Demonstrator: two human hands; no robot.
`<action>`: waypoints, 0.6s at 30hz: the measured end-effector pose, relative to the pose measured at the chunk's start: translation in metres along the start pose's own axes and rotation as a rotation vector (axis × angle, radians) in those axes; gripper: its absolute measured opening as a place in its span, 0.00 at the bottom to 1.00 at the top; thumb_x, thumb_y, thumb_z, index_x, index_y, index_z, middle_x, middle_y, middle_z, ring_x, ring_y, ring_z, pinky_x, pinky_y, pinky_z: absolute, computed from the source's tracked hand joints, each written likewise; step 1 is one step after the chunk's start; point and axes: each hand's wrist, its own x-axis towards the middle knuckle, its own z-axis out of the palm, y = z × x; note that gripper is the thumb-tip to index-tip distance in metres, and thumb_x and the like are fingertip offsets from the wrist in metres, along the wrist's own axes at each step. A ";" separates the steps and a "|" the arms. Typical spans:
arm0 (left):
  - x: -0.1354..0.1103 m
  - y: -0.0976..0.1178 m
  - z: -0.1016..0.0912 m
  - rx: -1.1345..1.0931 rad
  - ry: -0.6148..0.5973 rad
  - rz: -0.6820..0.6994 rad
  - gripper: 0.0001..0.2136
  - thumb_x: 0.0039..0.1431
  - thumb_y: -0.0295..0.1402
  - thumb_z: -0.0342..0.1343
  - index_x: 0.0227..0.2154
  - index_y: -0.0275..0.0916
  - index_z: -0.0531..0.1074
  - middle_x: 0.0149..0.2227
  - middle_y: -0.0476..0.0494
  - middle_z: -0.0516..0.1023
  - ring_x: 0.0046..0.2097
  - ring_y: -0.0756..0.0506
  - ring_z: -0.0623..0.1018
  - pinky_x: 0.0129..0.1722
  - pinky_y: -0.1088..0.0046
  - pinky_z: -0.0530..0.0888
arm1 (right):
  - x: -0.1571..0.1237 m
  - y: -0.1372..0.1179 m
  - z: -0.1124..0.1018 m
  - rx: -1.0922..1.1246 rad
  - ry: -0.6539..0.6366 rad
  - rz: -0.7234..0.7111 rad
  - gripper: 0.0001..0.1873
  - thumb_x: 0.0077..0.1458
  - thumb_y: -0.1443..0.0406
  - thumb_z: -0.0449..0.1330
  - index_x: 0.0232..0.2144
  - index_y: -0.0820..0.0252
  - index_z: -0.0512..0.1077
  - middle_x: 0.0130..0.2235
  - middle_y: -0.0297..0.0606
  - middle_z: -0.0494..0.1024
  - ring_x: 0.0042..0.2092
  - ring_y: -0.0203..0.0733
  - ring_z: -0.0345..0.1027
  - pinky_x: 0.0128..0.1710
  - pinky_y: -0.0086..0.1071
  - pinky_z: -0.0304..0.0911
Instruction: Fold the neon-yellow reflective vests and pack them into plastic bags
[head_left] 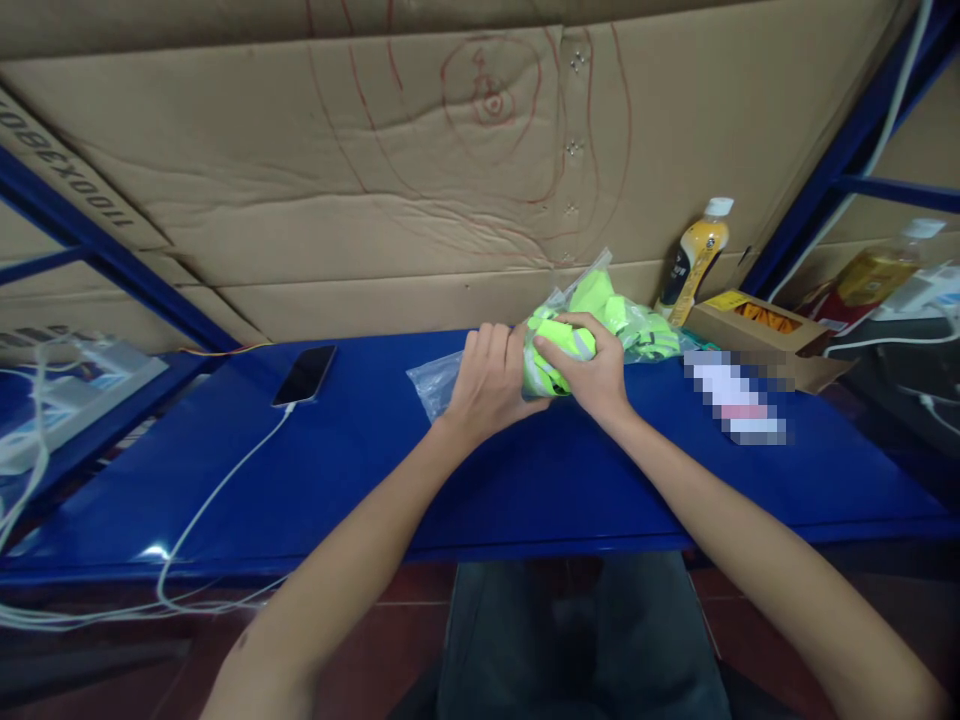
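Both my hands meet at the back middle of the blue shelf (pixel 375 470). My left hand (pixel 487 385) curls round the left side of a folded neon-yellow garment (pixel 559 350) with grey reflective strips. My right hand (pixel 589 370) grips the same bundle from the right, fingers wrapped over its top. A clear plastic bag (pixel 435 380) lies under and to the left of the bundle. More neon-yellow pieces in clear bags (pixel 630 320) are heaped just behind my right hand.
A black phone (pixel 305 374) lies at the left with a white cable (pixel 217 490) trailing off the front edge. A yellow drink bottle (pixel 694 260), an open cardboard box (pixel 757 325) and a second bottle (pixel 877 265) stand at the right. Cardboard sheets (pixel 450 180) wall the back.
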 end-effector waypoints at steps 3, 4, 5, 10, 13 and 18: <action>-0.001 0.001 0.002 -0.003 -0.048 0.018 0.39 0.57 0.54 0.67 0.61 0.28 0.67 0.49 0.24 0.75 0.50 0.23 0.74 0.49 0.48 0.68 | -0.001 0.006 0.002 0.059 -0.031 0.107 0.22 0.49 0.47 0.75 0.38 0.54 0.78 0.41 0.35 0.82 0.42 0.47 0.74 0.49 0.40 0.70; -0.001 0.001 0.003 -0.006 -0.064 0.024 0.41 0.56 0.55 0.67 0.62 0.27 0.66 0.50 0.23 0.75 0.51 0.23 0.74 0.49 0.48 0.68 | -0.001 0.007 0.002 0.077 -0.062 0.112 0.22 0.49 0.47 0.75 0.37 0.54 0.77 0.40 0.35 0.81 0.42 0.47 0.74 0.49 0.40 0.70; -0.001 0.001 0.004 -0.010 -0.075 0.024 0.43 0.55 0.56 0.67 0.63 0.26 0.65 0.51 0.22 0.75 0.51 0.23 0.74 0.49 0.48 0.68 | -0.001 0.007 0.002 0.091 -0.095 0.100 0.21 0.50 0.47 0.74 0.36 0.54 0.77 0.40 0.35 0.81 0.43 0.47 0.74 0.49 0.40 0.70; -0.005 0.000 0.011 -0.069 -0.039 -0.021 0.45 0.52 0.56 0.69 0.64 0.30 0.61 0.54 0.24 0.77 0.52 0.27 0.76 0.50 0.51 0.70 | -0.001 0.005 0.001 0.082 -0.229 -0.018 0.15 0.58 0.50 0.67 0.38 0.54 0.75 0.42 0.36 0.82 0.45 0.46 0.75 0.52 0.39 0.69; -0.009 -0.003 0.014 -0.109 -0.019 -0.010 0.38 0.53 0.50 0.70 0.59 0.33 0.65 0.50 0.28 0.77 0.50 0.29 0.77 0.49 0.53 0.72 | 0.000 0.010 0.002 0.016 -0.302 -0.041 0.15 0.61 0.51 0.64 0.41 0.54 0.74 0.44 0.37 0.81 0.46 0.47 0.75 0.52 0.40 0.68; -0.008 -0.003 0.014 -0.051 -0.049 0.017 0.30 0.55 0.43 0.66 0.57 0.31 0.67 0.46 0.29 0.77 0.48 0.29 0.77 0.46 0.52 0.72 | -0.002 0.023 0.001 -0.223 -0.297 -0.072 0.18 0.64 0.48 0.60 0.44 0.55 0.70 0.44 0.41 0.80 0.47 0.49 0.74 0.52 0.42 0.67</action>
